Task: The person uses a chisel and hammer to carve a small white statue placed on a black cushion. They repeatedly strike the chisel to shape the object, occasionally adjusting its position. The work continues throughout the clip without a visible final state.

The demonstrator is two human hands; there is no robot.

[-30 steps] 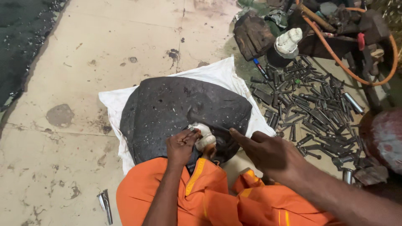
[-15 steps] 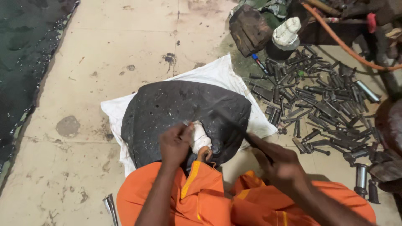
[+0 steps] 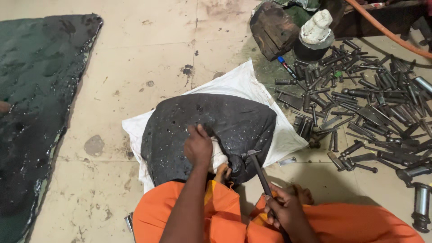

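Note:
A dark, speckled rubber sheet (image 3: 211,126) lies on a white sack (image 3: 243,83) on the floor in front of my knees. My left hand (image 3: 198,146) presses down on its near edge, gripping a white cloth-wrapped piece (image 3: 219,157) against it. My right hand (image 3: 288,211) is shut on the handle of a hammer (image 3: 258,168), whose head rests just right of a small dark round tool (image 3: 236,164) on the sheet. My orange trousers (image 3: 225,216) fill the lower frame.
Several dark metal punches and bolts (image 3: 360,103) are scattered to the right. A wooden block (image 3: 272,29), a black pot with a white lump (image 3: 315,33) and an orange hose (image 3: 382,29) sit at the top right. A large black wet sheet (image 3: 36,112) covers the floor at left.
My right hand, empty and reaching out one second ago, now holds a hammer by the sheet's near edge. My left hand stays on the white piece. The view has shifted left.

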